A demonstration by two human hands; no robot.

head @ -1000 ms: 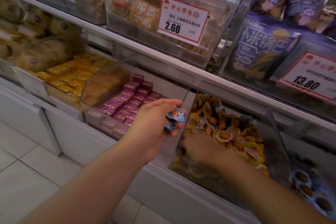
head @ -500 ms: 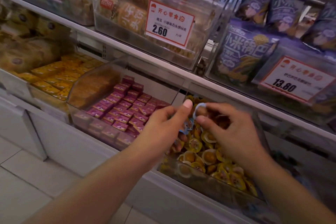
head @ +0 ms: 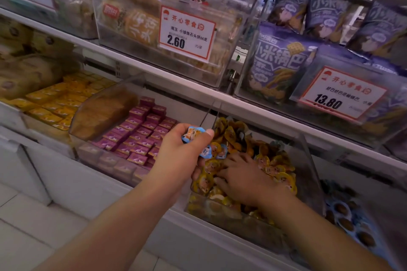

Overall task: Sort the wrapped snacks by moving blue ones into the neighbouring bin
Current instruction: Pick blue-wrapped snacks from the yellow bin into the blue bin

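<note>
Clear glossy plastic bin [head: 308,160] w/ shiny foil-look snack wrappers [head: 284,179]; paper price tag [head: 187,33], matt.

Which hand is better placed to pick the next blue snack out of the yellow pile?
Probably the right hand: it lies on the pile beside a blue snack. The left hand already holds blue snacks.

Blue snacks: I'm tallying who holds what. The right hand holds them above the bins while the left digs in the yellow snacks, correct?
No, the hands are swapped. In the head view the left hand holds the blue snacks, while the right hand digs in the yellow snacks.
</note>
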